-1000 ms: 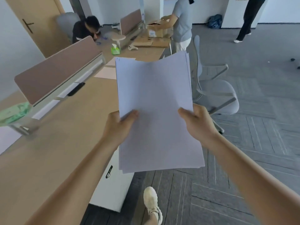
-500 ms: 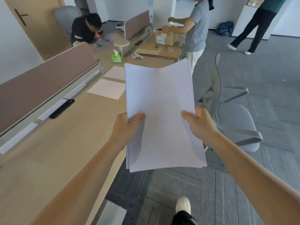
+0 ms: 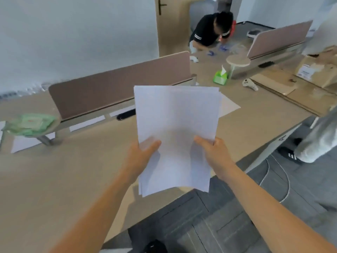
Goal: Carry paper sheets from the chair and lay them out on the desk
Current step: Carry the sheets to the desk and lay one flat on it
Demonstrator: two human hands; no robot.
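I hold a stack of white paper sheets (image 3: 176,128) in front of me with both hands, above the near edge of the light wooden desk (image 3: 69,170). My left hand (image 3: 141,155) grips the stack's lower left side, thumb on top. My right hand (image 3: 214,152) grips its lower right side the same way. One white sheet (image 3: 228,106) lies flat on the desk behind the stack, mostly hidden by it. The chair is out of view.
A brown divider panel (image 3: 116,86) runs along the desk's far side, with a black bar (image 3: 125,114) under it. A green tissue box (image 3: 220,77), a white controller (image 3: 250,84) and cardboard boxes (image 3: 313,72) lie further right. One person leans over the far desk; another stands at right (image 3: 317,141).
My view has swung left from along the desk to facing it. The stack now hangs over the desk's edge, still held in both hands. The chair has left the view.
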